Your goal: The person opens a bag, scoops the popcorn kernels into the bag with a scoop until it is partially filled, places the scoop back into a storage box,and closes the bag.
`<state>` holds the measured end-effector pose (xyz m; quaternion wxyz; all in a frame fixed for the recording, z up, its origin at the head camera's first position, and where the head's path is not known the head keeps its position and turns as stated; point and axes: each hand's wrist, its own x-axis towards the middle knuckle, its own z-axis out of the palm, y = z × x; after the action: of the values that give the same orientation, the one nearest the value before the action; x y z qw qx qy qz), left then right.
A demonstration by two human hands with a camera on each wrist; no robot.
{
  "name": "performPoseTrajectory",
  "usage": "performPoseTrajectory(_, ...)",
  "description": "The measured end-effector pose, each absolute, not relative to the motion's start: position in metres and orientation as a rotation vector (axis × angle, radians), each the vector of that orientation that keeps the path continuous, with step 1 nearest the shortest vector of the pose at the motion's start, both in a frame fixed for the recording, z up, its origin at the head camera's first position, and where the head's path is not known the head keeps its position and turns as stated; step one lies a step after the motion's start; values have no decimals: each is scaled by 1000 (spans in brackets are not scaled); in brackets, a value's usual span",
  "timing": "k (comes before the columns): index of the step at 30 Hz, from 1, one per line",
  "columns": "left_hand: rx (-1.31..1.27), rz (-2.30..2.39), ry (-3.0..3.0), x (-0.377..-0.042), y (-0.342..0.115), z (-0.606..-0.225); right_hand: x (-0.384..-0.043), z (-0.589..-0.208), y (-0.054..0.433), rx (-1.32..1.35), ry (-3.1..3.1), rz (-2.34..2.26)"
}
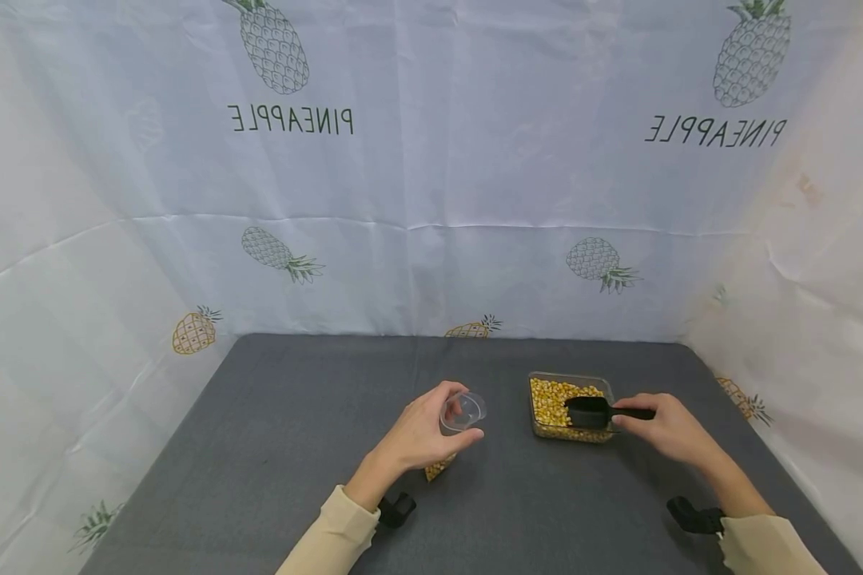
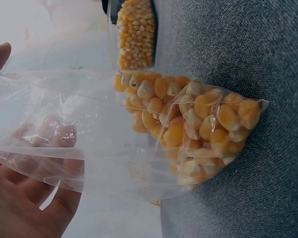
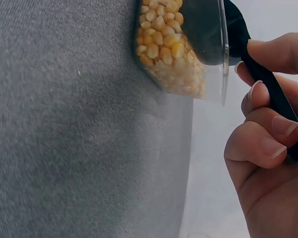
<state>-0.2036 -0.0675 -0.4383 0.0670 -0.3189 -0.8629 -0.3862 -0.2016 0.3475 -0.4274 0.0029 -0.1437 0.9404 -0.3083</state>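
My left hand [image 1: 426, 430] holds a clear plastic bag [image 2: 104, 129] near its wide round mouth, with the thumb on one side and the fingers on the other. Yellow corn kernels [image 2: 198, 119] fill the bag's pointed lower part, which reaches down to the grey tabletop. My right hand [image 1: 665, 427] grips the handle of a black scoop [image 1: 588, 412]. The scoop's head lies inside a clear rectangular container [image 3: 223, 44], over its corn kernels [image 1: 550, 395]. Whether the scoop carries kernels cannot be made out.
The container stands to the right of the bag on a dark grey tabletop [image 1: 259, 447]. A white curtain with pineapple prints [image 1: 417, 176] surrounds the table at the back and sides. Black wrist mounts [image 1: 399, 511] hang below both forearms.
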Motion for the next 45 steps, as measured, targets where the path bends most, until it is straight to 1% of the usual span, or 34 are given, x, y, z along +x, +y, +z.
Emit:
performPoseTrajectory(30,-964,-1188,-2623,-205,-68,-438,-210,-445,351,-396,2822,-1095)
performPoseTrajectory(38,-955,-1177,-2630,-205,-68,-438,-211,-449,351,-250,2688,-1287)
performPoseTrajectory(45,-959,-1162,-2637,-205,-68,-440,-212,-455,352,-135,2627,-1366)
